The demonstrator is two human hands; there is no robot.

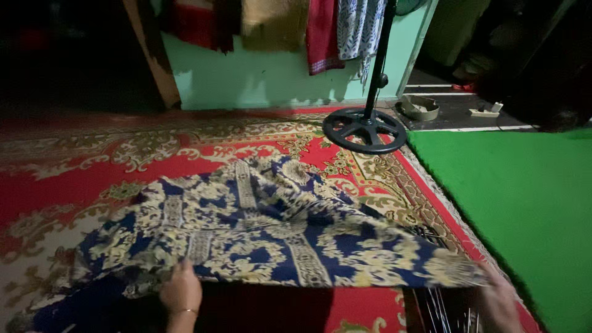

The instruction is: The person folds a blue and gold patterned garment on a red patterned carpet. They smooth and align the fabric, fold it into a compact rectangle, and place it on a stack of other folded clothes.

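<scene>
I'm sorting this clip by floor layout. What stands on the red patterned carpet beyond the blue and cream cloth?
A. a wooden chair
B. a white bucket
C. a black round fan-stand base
C: the black round stand base with its pole sits on the red carpet, beyond the cloth.

**A dim room with a red carpet and a green mat**

A red carpet (74, 179) with cream and gold patterns covers most of the floor. Along its right edge lies a bright green mat (524, 203). Near the carpet's far right corner stands a black fan stand (365, 126), its round base on the carpet and its pole rising out of view. Behind it is a pale green wall (259, 77), with clothes (320, 31) hanging in front of it. To the right, a doorway (487, 55) opens onto a dark floor. The light is low, and the far left is in deep shadow.
</scene>
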